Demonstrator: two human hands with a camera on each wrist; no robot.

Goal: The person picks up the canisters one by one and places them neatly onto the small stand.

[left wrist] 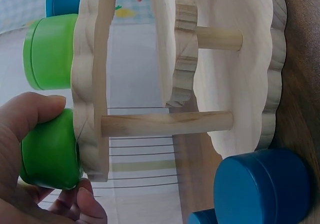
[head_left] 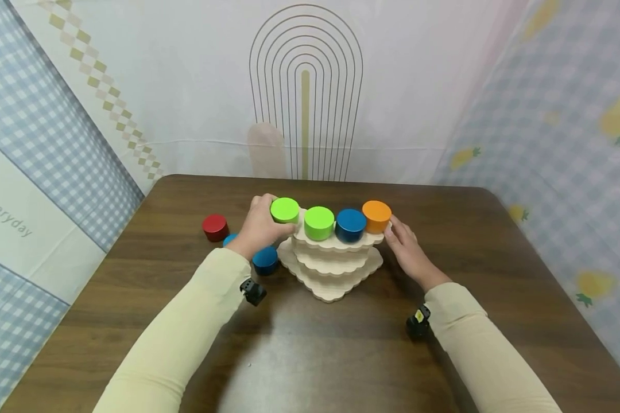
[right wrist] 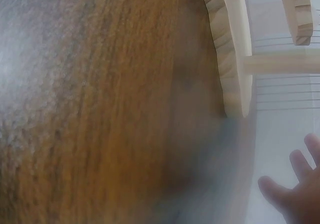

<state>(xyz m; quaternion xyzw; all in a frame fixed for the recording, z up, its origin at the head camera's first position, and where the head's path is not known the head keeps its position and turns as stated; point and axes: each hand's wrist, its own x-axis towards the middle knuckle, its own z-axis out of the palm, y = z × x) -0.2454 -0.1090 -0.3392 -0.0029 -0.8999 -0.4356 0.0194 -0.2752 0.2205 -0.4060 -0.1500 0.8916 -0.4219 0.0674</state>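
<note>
A light wooden tiered stand with scalloped edges (head_left: 330,284) stands on the table. My left hand (head_left: 262,225) grips a green round tin (left wrist: 50,149), thumb on one side and fingers on the other, right at the left end of the top tier. Along that tier sit another green tin (head_left: 318,223), a blue tin (head_left: 351,225) and an orange tin (head_left: 376,216). At the tier's right end, beside the orange tin, is my right hand (head_left: 410,250), its fingers extended and spread in the right wrist view.
On the table left of the stand are a red tin (head_left: 215,228) and a blue tin (head_left: 266,261). Another blue tin (head_left: 229,239) is partly hidden behind my left wrist. The brown wooden table (head_left: 320,355) meets a printed cloth backdrop (head_left: 196,86).
</note>
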